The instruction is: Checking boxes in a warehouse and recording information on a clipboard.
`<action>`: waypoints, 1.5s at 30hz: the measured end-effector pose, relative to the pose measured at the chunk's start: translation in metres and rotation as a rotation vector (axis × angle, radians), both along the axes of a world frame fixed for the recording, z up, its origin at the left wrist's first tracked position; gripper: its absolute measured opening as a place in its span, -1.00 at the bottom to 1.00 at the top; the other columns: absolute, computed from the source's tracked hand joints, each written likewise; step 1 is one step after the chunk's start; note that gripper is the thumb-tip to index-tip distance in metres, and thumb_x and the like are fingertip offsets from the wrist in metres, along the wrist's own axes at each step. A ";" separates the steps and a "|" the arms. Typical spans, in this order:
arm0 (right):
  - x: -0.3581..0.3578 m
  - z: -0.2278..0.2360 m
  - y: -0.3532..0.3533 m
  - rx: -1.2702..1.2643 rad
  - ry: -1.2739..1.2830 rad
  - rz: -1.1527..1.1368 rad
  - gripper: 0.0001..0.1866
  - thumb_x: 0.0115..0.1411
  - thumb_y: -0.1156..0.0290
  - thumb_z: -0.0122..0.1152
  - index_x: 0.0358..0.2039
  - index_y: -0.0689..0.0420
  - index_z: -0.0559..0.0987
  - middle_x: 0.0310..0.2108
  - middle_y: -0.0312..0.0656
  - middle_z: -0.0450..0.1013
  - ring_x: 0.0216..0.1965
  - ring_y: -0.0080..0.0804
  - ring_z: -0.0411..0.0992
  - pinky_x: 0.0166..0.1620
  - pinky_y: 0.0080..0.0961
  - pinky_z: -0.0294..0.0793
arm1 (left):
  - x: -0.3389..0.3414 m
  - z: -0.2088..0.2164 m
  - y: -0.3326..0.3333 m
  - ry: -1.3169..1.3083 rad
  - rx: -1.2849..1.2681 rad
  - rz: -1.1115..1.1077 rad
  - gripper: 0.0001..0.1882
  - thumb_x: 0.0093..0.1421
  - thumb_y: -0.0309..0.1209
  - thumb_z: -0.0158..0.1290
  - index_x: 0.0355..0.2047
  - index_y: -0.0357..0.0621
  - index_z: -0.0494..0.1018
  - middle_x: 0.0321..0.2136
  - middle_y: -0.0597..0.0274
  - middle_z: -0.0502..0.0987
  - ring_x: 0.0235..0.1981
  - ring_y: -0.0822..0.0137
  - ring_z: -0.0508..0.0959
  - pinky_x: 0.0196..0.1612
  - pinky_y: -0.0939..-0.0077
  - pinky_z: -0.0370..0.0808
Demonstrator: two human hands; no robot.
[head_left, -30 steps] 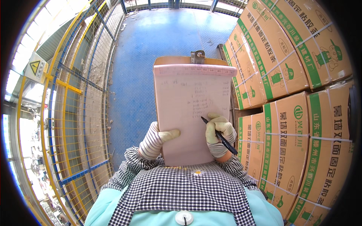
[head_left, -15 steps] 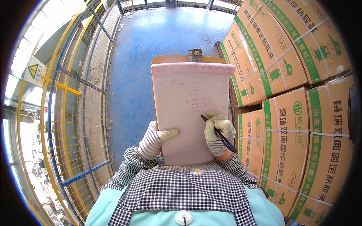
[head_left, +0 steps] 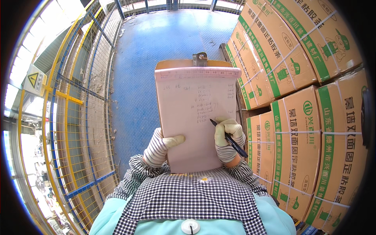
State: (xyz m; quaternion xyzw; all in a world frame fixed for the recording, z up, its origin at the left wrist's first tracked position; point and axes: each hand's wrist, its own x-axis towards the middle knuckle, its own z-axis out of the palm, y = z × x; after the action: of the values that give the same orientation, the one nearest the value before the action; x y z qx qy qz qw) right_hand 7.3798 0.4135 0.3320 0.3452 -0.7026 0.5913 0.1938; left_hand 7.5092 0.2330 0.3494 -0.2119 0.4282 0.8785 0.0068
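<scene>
A clipboard (head_left: 172, 64) with a metal clip (head_left: 199, 59) rests upright against my checked apron, bearing a pad of pinkish paper (head_left: 188, 152). Handwritten lines fill part of the sheet's upper half. My left hand (head_left: 161, 148), in a striped glove with pale fingertips, grips the lower left edge, thumb over the paper and the other fingers hidden behind. In my right hand (head_left: 229, 139), gloved alike, a black pen (head_left: 236, 146) is pinched. Its tip touches or hovers just over the sheet at the lowest written line; I cannot tell which.
Strapped cardboard boxes (head_left: 295, 145) with green bands stand stacked at the right. To the left runs a yellow and blue mesh fence (head_left: 74, 129) with a warning sign (head_left: 34, 80). Blue patterned metal flooring (head_left: 152, 35) stretches ahead to railings.
My right hand and the pen have shifted very slightly right. The view has turned a little, and the writing looks sharper. Both grips are the same.
</scene>
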 end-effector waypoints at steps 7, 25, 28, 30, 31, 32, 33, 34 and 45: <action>-0.018 -0.007 0.029 -0.163 -0.193 0.027 -0.79 0.23 0.60 0.22 -0.39 0.11 0.34 -0.51 -0.15 0.53 -0.49 -0.53 0.52 -0.43 -0.57 0.49 | 0.001 -0.004 -0.004 -0.005 -0.010 0.029 -0.59 0.07 -0.34 0.33 -0.09 -0.23 0.58 -0.24 0.07 0.66 -0.27 0.26 0.66 -0.19 0.35 0.62; -0.061 -0.027 -0.004 -0.078 -0.229 -0.082 -0.77 0.15 0.59 0.32 -0.38 0.07 0.40 -0.45 -0.15 0.58 -0.54 -0.58 0.48 -0.45 -0.61 0.46 | -0.024 -0.011 -0.029 -0.031 0.022 0.092 -0.58 0.01 -0.34 0.38 -0.10 -0.15 0.58 -0.23 0.14 0.66 -0.22 0.25 0.65 -0.16 0.34 0.62; -0.077 -0.029 -0.010 -0.022 -0.218 -0.089 -0.76 0.15 0.60 0.31 -0.38 0.06 0.39 -0.46 -0.18 0.58 -0.56 -0.58 0.48 -0.45 -0.61 0.46 | -0.035 -0.008 -0.030 -0.041 0.030 0.113 -0.57 0.02 -0.33 0.38 -0.10 -0.16 0.58 -0.23 0.14 0.66 -0.23 0.26 0.65 -0.17 0.34 0.62; -0.089 -0.028 -0.015 -0.061 -0.172 -0.040 -0.76 0.14 0.60 0.31 -0.38 0.06 0.39 -0.48 -0.19 0.57 -0.56 -0.57 0.48 -0.45 -0.61 0.46 | -0.044 -0.007 -0.031 -0.042 0.025 0.125 -0.57 0.01 -0.32 0.38 -0.10 -0.16 0.58 -0.24 0.14 0.66 -0.24 0.26 0.65 -0.18 0.35 0.62; -0.095 -0.026 -0.017 -0.061 -0.175 -0.039 -0.76 0.14 0.60 0.31 -0.38 0.06 0.39 -0.48 -0.19 0.57 -0.56 -0.57 0.48 -0.45 -0.61 0.46 | -0.049 -0.005 -0.032 -0.043 0.022 0.135 -0.58 0.01 -0.32 0.39 -0.11 -0.16 0.59 -0.24 0.14 0.67 -0.24 0.27 0.66 -0.18 0.35 0.62; -0.102 -0.024 -0.020 -0.066 -0.192 -0.056 -0.76 0.14 0.61 0.30 -0.39 0.06 0.38 -0.48 -0.19 0.56 -0.56 -0.56 0.48 -0.46 -0.60 0.46 | -0.054 -0.005 -0.033 -0.046 0.021 0.136 -0.58 0.01 -0.32 0.39 -0.11 -0.16 0.59 -0.24 0.14 0.67 -0.24 0.27 0.66 -0.18 0.35 0.62; -0.108 -0.023 -0.021 -0.071 -0.210 -0.075 -0.76 0.14 0.61 0.30 -0.39 0.06 0.38 -0.48 -0.19 0.56 -0.56 -0.56 0.48 -0.46 -0.60 0.46 | -0.060 -0.004 -0.035 -0.039 0.030 0.132 -0.59 0.02 -0.33 0.38 -0.12 -0.15 0.60 -0.25 0.14 0.67 -0.24 0.27 0.66 -0.18 0.35 0.62; -0.113 -0.023 -0.023 -0.072 -0.212 -0.072 -0.76 0.14 0.61 0.30 -0.39 0.06 0.38 -0.48 -0.19 0.56 -0.56 -0.56 0.48 -0.46 -0.60 0.46 | -0.066 -0.004 -0.037 -0.033 0.038 0.132 -0.61 0.02 -0.35 0.38 -0.13 -0.15 0.60 -0.25 0.15 0.67 -0.25 0.27 0.66 -0.18 0.35 0.62; -0.180 -0.012 -0.036 -0.125 -0.240 -0.036 -0.75 0.14 0.61 0.31 -0.42 0.06 0.37 -0.50 -0.18 0.56 -0.57 -0.56 0.48 -0.49 -0.60 0.44 | -0.125 0.002 -0.041 -0.038 0.011 0.203 -0.60 0.03 -0.35 0.36 -0.11 -0.15 0.59 -0.24 0.14 0.67 -0.23 0.25 0.66 -0.17 0.32 0.63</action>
State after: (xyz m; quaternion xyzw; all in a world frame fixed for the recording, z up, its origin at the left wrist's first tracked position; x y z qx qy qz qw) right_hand 7.2002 0.3775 0.3199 0.2466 -0.6886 0.6675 0.1399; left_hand 7.3839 0.1922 0.3513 -0.2710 0.3996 0.8727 -0.0731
